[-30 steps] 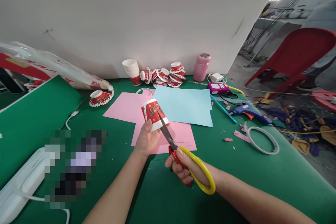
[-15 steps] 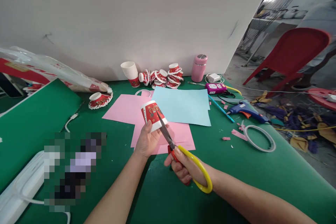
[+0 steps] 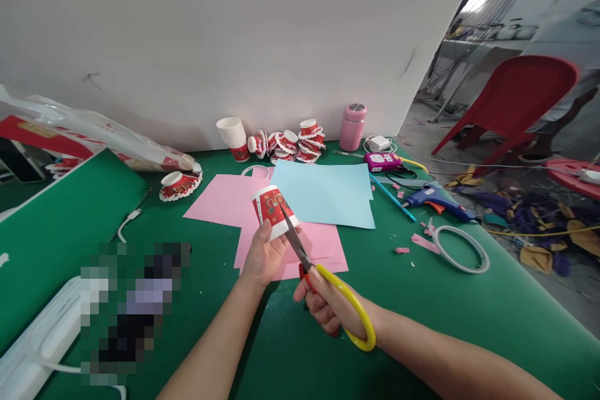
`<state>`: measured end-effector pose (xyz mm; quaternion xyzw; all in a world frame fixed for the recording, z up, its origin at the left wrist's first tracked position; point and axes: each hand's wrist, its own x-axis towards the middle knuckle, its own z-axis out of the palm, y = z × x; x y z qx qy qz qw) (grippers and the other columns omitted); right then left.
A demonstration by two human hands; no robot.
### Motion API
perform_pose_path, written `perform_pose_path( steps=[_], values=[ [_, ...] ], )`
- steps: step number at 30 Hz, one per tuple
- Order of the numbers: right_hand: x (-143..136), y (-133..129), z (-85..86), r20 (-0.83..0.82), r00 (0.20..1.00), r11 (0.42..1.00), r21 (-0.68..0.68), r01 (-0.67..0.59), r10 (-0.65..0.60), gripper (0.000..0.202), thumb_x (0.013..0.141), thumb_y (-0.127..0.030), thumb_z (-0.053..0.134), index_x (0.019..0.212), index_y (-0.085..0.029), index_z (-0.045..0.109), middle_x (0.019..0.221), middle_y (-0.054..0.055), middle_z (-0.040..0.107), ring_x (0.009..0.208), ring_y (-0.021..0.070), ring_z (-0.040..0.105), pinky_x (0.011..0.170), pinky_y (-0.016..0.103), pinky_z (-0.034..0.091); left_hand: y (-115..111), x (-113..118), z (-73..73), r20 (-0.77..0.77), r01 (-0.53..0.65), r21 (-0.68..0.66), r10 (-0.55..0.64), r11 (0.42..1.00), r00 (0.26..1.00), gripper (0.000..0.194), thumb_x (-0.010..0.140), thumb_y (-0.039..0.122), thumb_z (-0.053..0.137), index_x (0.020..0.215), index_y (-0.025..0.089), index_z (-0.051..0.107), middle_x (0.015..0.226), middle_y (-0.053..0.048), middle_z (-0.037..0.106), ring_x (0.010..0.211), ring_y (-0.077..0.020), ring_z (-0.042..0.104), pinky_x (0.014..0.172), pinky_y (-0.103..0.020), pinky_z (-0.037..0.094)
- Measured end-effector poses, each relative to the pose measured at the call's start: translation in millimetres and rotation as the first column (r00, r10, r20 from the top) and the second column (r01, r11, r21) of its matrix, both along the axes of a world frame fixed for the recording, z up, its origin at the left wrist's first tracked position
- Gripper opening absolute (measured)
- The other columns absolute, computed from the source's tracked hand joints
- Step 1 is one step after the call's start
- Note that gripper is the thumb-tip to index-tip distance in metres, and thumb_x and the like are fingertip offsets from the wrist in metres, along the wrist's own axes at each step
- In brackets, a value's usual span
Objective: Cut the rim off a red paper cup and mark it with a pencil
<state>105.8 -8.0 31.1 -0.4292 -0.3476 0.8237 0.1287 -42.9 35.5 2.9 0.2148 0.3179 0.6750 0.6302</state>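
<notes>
My left hand grips a red and white paper cup, which lies tilted over the pink and blue sheets. My right hand is closed round the handles of scissors with one yellow and one red loop. Their blades point up and left and lie against the cup's side near its rim; whether they cut into it I cannot tell. Beneath are a light blue sheet and pink sheets.
Stacked cups, fringed cut cups and a pink bottle stand along the white board. A glue gun and tape roll lie right; another fringed cup and a power strip are left.
The view has tilted up slightly, so things sit a little lower in the picture. Both hands keep their hold on the cup and scissors, with hardly any shift between them.
</notes>
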Motion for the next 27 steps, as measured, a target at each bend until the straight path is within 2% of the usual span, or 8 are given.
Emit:
perform_pose_path(
  steps=[15,20,27],
  values=[
    [-1.3,-1.3,0.0,0.014,1.000,1.000,0.020,0.009,-0.009,0.043,0.094,-0.049,0.025,0.079,-0.015,0.046,0.048,-0.011,0.026,0.034,0.0012,0.015,0.033,0.012,0.013,-0.5,0.9,0.8,0.018,-0.013,-0.014,0.014,1.000,1.000,0.037,0.062,0.042,0.073,0.088,0.017,0.067,0.084,-0.005,0.071,0.077,-0.0209,0.063,0.074,-0.038,0.051],
    [-1.2,-2.2,0.9,0.014,1.000,0.999,0.022,0.024,-0.025,0.043,0.091,-0.054,0.031,0.077,-0.016,0.045,0.047,-0.011,0.025,0.034,0.0010,0.014,0.032,0.012,0.013,-0.8,1.2,1.6,0.034,-0.002,-0.008,0.002,1.000,0.999,0.031,0.065,0.039,0.071,0.088,0.019,0.067,0.085,-0.004,0.071,0.077,-0.0210,0.064,0.075,-0.038,0.050],
    [-1.2,-1.8,-3.3,-0.016,1.000,0.999,0.025,0.019,-0.019,0.045,0.087,-0.059,0.037,0.078,-0.016,0.046,0.047,-0.011,0.026,0.033,0.0007,0.016,0.033,0.014,0.012,-0.9,0.9,1.5,0.045,-0.005,-0.002,0.005,1.000,0.999,0.033,0.064,0.039,0.071,0.090,0.019,0.067,0.085,-0.004,0.070,0.077,-0.0206,0.063,0.074,-0.037,0.050]
  ],
)
